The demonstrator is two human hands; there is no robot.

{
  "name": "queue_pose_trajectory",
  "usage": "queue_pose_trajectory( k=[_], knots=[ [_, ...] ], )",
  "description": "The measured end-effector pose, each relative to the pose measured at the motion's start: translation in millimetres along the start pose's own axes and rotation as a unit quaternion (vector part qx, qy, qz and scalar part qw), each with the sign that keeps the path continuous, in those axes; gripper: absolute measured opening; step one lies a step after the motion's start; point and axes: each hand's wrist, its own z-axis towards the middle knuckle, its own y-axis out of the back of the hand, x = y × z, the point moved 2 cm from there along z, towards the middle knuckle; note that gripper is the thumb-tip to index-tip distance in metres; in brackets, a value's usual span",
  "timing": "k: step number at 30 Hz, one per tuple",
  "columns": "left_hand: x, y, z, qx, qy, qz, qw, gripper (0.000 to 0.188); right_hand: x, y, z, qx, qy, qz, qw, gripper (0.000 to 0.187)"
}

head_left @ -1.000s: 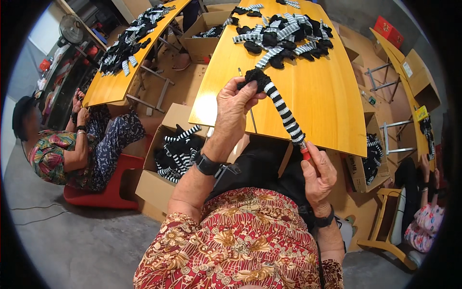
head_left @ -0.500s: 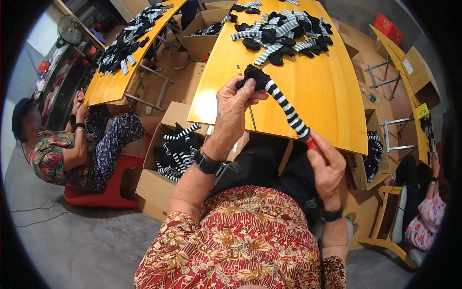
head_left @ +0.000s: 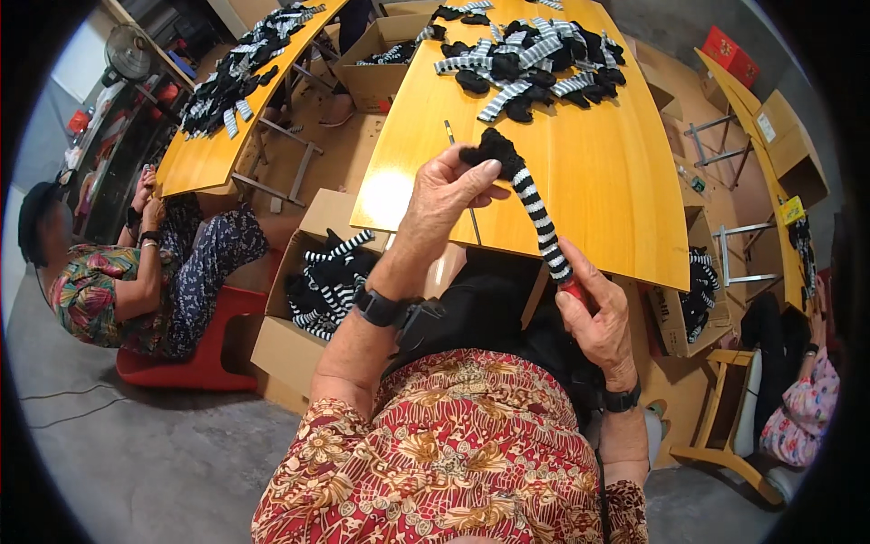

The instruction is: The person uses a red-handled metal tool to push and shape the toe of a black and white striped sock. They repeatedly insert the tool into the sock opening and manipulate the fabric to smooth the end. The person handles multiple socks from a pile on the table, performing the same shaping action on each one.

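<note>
Tabletop (head_left: 625,208): yellow wood reaching away ahead of the grip, its near edge passing beneath the held work on my feed.
Pile (head_left: 535,68): black-and-striped knit pieces heaped on the tabletop, well beyond the grip.
Carton (head_left: 288,358): open cardboard, left of the grip and lower, with more striped knits (head_left: 328,286) inside.
Striped knit (head_left: 538,218): I see it strung between both hands, black end up and left, black-and-white tube sloping down to the right.
Left hand (head_left: 458,189): thumb and fingers pinching the black end.
Right hand (head_left: 598,322): fingers closed round the red handle, index finger extended beside the tube; whether it touches the knit, I can't tell.
Rod (head_left: 475,227): thin, just below the left-hand grip.
Red handle (head_left: 574,290): in the right-hand grip, meeting the knit's lower end.
</note>
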Motion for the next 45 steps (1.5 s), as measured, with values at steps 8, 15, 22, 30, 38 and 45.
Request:
queue_pose_trajectory(
  k=[8,15,22,30,38,45],
  knots=[
    [-33.3,12.5,11.3,0.111,-0.049,0.11,0.986,0.03,9.4,-2.1,1.4,-0.005,0.125,-0.092,0.988,0.053],
    [-8.2,-4.3,10.5,-0.006,-0.1,0.006,0.995,0.028,5.9,-27.0,-9.0,-0.06,0.139,-0.095,0.984,0.054],
    [15.1,-19.0,8.7,-0.05,-0.082,-0.073,0.993,0.024,-3.4,-32.9,-4.8,-0.136,0.132,-0.088,0.978,0.048],
    [10.8,2.0,3.9,-0.061,-0.025,-0.128,0.99,0.02,1.8,-8.9,-5.3,0.006,0.008,0.004,1.0,0.048],
    [-1.3,-1.0,6.3,0.028,-0.046,-0.081,0.995,0.032,-3.0,6.5,1.7,0.061,0.006,0.02,0.998,0.046],
    [-5.6,-8.0,4.6,0.019,-0.077,-0.058,0.995,0.027,-6.0,-13.5,-6.9,-0.034,-0.03,0.099,0.994,0.043]
  ],
)
